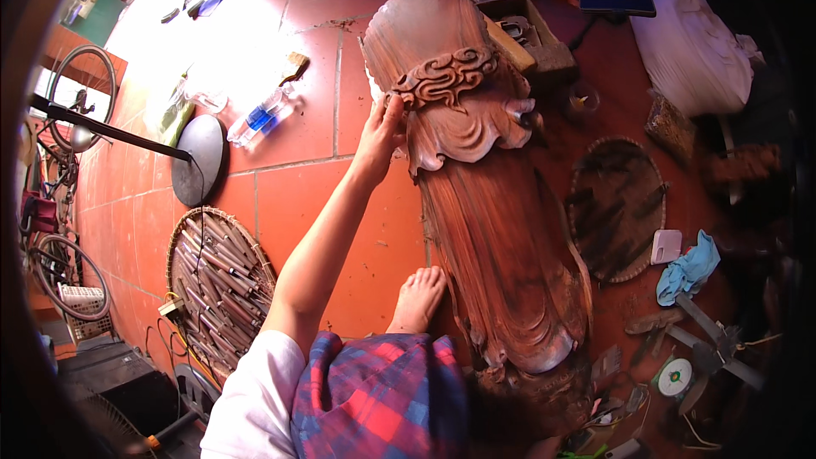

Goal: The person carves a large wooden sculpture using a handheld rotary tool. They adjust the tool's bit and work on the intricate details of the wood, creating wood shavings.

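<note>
A long reddish-brown wood carving (501, 229) lies on the tiled floor in front of me, stretching from near my bare foot (418, 297) to the far middle. Draped folds run down its body, and curling scrollwork (448, 76) crosses it below a broad, pale, smooth end. My left hand (387, 129) reaches out to the left edge beside the scrollwork, with its fingers bent and closed around that edge. Part of the fingers is hidden against the wood. My right hand is out of the picture.
A round basket of wooden-handled carving tools (223, 285) sits at left, near a lamp stand's black base (201, 160). Beyond are a plastic bottle (262, 117) and a brush (295, 66). On the right are another round basket (616, 204), a blue cloth (688, 268) and a white sack (693, 51).
</note>
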Tool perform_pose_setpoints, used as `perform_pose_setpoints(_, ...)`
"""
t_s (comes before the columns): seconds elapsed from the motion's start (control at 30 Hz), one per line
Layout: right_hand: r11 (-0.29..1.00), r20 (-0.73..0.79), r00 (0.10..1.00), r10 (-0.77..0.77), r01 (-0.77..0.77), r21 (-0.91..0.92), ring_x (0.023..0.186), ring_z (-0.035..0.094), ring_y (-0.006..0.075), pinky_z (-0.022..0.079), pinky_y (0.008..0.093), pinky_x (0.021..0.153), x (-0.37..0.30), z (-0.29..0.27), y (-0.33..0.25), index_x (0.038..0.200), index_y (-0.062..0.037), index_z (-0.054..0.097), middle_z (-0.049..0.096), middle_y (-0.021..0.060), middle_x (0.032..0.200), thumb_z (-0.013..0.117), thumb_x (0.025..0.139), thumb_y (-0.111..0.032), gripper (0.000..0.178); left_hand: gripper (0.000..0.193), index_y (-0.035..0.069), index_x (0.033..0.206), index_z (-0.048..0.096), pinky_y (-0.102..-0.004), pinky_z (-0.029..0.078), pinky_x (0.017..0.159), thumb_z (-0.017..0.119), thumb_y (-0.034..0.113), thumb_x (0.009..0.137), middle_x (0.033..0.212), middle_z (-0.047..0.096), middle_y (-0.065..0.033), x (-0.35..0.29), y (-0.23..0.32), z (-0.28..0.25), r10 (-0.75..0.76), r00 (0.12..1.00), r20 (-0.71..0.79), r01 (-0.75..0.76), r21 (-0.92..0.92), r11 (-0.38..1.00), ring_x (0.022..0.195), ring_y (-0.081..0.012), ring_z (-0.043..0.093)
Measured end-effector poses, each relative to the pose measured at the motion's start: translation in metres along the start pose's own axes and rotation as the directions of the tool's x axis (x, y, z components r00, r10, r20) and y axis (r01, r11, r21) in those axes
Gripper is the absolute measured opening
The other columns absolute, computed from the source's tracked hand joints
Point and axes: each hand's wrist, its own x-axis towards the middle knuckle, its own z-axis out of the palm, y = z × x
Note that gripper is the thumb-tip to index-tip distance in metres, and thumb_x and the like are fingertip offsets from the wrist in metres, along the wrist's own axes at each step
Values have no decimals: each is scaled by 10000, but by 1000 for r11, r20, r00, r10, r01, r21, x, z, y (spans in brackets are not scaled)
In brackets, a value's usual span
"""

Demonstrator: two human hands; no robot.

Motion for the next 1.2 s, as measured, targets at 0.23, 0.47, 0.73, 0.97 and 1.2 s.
perform_pose_setpoints(0.23, 1000, -27, 999, -17, 18, 5, 1218, 447, 279, 330, 440, 1037, -13, -9, 2, 1189, -50, 451, 516, 132, 1239, 335, 944, -503, 528, 744, 70, 1377, 372, -479, 425, 917, 477, 610, 875, 1351, 420, -132, 30, 8, -7, -50, 999, -4, 50, 134, 990, 1212, -271, 440)
perform_pose_setpoints(0.47, 999, -42, 998, -38, 38, 9, 1220, 445, 284, 318, 442, 1048, -13, -16, 7, 1158, -36, 464, 527, 139, 1220, 320, 950, -491, 521, 782, 57, 1377, 380, -481, 425, 920, 450, 643, 864, 1430, 349, -134, 44, -3, -18, -53, 998, 19, 49, 161, 986, 1291, -287, 362)
perform_pose_setpoints(0.73, 997, -27, 996, -83, 83, 1, 1223, 443, 290, 304, 445, 1061, -9, -22, -2, 1123, -20, 478, 541, 148, 1200, 303, 957, -478, 517, 629, 123, 1395, 366, -466, 379, 971, 450, 530, 923, 1437, 337, -98, 15, 12, -6, -44, 998, -40, 50, 150, 987, 1332, -284, 310)
perform_pose_setpoints(0.97, 983, 16, 984, -179, 179, -45, 1226, 441, 294, 292, 448, 1072, 4, -27, -21, 1092, -7, 491, 553, 156, 1181, 288, 963, -466, 518, 372, -9, 1059, 574, -235, 453, 723, 483, 337, 961, 905, 617, -60, -91, -36, -23, -23, 984, -179, 87, 355, 931, 792, -107, 583)
perform_pose_setpoints(1.2, 918, 245, 964, -101, 185, -350, 1232, 433, 299, 281, 423, 1074, 15, -3, -47, 1150, 29, 480, 546, 182, 1183, 343, 969, -422, 505, 251, 31, 834, 611, -237, 468, 680, 565, 258, 929, 688, 630, -18, -199, -70, 6, -701, 654, 286, 451, 597, 664, 677, -86, 597)
